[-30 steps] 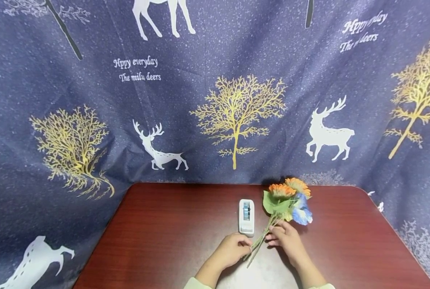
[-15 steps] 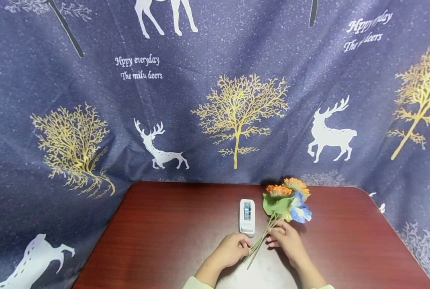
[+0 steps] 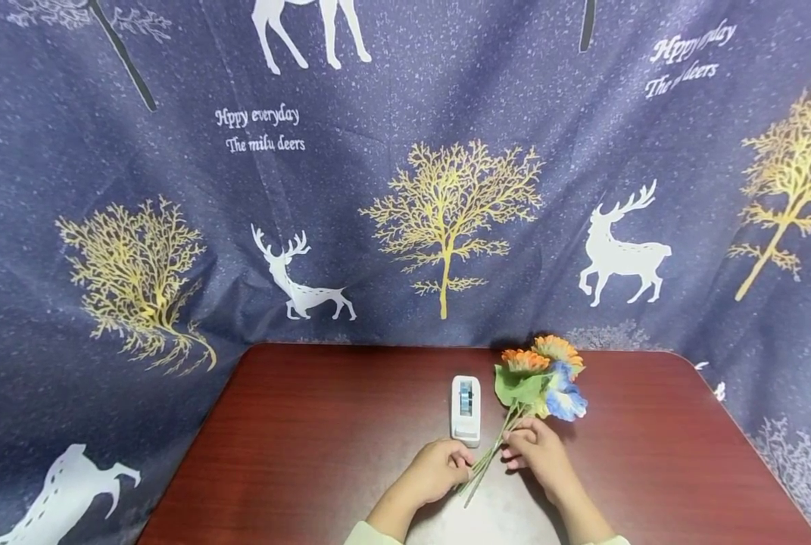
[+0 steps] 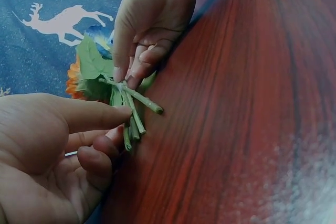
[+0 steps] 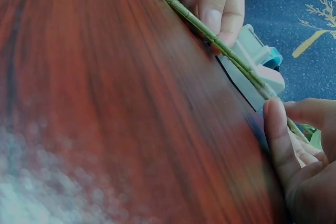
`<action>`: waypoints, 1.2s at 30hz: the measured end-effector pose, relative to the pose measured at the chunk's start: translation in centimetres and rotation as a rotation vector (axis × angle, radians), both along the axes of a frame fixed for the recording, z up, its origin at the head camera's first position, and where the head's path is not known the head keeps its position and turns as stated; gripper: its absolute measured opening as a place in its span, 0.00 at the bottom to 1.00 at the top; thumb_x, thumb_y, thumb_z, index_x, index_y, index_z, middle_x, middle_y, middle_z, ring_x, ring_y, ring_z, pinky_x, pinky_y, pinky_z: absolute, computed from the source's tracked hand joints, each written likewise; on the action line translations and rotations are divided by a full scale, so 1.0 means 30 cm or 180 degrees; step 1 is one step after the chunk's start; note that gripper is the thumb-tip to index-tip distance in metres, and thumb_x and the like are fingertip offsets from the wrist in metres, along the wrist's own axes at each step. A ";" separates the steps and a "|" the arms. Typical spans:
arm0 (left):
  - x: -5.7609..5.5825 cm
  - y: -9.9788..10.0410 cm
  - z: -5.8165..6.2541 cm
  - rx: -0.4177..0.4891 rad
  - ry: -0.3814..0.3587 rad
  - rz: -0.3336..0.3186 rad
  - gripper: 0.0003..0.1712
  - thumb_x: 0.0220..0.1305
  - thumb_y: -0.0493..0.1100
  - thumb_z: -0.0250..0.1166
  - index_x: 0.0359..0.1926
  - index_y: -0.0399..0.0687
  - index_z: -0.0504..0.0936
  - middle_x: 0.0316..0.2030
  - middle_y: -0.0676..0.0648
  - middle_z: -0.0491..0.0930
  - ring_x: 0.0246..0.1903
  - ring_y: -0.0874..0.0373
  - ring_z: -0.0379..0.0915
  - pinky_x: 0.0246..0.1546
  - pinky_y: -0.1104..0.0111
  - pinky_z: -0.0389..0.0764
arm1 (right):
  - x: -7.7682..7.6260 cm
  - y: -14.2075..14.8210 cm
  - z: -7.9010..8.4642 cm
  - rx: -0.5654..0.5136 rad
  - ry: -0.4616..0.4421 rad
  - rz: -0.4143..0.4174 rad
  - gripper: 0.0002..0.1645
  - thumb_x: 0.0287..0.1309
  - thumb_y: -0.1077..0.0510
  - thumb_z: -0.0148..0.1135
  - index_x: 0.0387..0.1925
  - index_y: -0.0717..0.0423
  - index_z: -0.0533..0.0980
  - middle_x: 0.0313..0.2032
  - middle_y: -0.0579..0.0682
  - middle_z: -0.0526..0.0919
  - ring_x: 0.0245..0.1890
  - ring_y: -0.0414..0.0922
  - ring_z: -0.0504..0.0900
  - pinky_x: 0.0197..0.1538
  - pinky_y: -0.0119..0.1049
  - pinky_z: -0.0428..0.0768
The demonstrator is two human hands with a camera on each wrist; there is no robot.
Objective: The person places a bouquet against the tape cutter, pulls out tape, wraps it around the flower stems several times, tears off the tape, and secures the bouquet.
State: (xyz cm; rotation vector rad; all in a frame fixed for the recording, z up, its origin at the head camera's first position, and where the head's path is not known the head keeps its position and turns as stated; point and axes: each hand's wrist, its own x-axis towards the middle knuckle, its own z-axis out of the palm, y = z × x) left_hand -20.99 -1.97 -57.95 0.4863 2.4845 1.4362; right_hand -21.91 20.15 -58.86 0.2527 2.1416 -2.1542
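Note:
A bunch of artificial flowers lies slantwise over the table, with orange blooms [image 3: 525,361], a blue bloom [image 3: 566,395] and green leaves [image 3: 519,387] at the far end. My left hand [image 3: 438,471] pinches the thin green stems [image 4: 135,116] near their cut ends. Higher up, just below the leaves, my right hand [image 3: 540,456] pinches the same stems between thumb and fingers. A whitish band [image 5: 268,92] shows on the stems beside the right thumb in the right wrist view. Just beyond the left hand stands a white tape dispenser [image 3: 466,435] with a blue roll.
The reddish-brown wooden table [image 3: 323,424] has rounded far corners. Behind it hangs a dark blue cloth [image 3: 378,98] printed with deer and golden trees. The flower heads lie close to the table's far edge.
The orange blooms have shifted very slightly left, and the right fingertips a little with them. Both hands keep their hold on the stems; the tape dispenser stays put.

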 end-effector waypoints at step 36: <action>-0.001 -0.017 0.026 0.0383 -0.0100 0.0166 0.02 0.61 0.39 0.65 0.32 0.47 0.80 0.24 0.57 0.75 0.21 0.70 0.68 0.24 0.76 0.72 | 0.025 0.012 0.038 0.0076 0.0196 -0.0178 0.22 0.71 0.55 0.57 0.22 0.59 0.64 0.15 0.42 0.67 0.12 0.37 0.63 0.18 0.28 0.66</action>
